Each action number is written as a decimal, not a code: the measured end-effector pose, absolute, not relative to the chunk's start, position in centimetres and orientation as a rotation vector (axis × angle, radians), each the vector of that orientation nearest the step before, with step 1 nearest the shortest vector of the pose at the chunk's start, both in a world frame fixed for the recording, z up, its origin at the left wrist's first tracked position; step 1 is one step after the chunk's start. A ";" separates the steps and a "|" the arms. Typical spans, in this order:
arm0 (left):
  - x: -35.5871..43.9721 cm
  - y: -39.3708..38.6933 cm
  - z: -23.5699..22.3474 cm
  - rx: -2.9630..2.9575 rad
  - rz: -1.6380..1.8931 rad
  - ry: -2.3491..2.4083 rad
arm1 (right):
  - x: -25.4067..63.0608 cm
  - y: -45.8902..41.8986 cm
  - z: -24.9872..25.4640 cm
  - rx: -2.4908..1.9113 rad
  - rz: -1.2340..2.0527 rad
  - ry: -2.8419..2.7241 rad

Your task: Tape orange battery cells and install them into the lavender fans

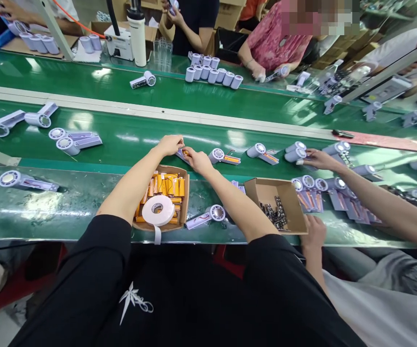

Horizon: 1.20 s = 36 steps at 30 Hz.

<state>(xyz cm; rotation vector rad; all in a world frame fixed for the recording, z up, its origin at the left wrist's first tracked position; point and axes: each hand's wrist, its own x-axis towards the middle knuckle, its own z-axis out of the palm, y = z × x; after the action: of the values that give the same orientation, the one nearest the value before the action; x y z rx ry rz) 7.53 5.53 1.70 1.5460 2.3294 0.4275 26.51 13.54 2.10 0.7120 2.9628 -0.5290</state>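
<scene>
Over the near side of the green belt my two hands are close together. My left hand [171, 144] is closed in a pinch, and what its fingertips hold is too small to make out. Beside it, my right hand [199, 161] is closed on an orange battery [186, 152], mostly hidden by the fingers. Just under them lies a lilac handheld-fan housing [181, 156], partly covered. Below my hands stands a cardboard box [187, 193] of orange batteries, a white tape roll [150, 210] lying on top. To the right sit fan housings [216, 155] with orange batteries in their handles.
A second carton [298, 212] holds small dark circuit boards [279, 214]. One fan housing [201, 219] lies between the boxes, another [11, 179] at left. A co-worker's hand [315, 158] reaches onto the belt at right; another hand [314, 233] is by the carton. People work across the belt.
</scene>
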 end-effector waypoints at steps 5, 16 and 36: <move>8.0 5.7 1.8 1.534 0.490 2.304 | 25.9 12.9 3.5 0.610 -0.139 2.878; 11.9 3.5 5.6 1.604 0.608 2.373 | 26.5 14.3 8.3 0.463 -0.251 2.781; 22.0 -24.7 7.4 2.126 0.814 2.201 | 43.1 -4.7 7.9 0.335 -1.865 2.464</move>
<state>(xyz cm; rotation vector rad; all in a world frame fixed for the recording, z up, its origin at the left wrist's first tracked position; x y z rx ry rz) 22.04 -24.72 7.37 2.1263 2.2015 0.8136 43.09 -4.66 7.86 0.3349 2.4642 -1.8645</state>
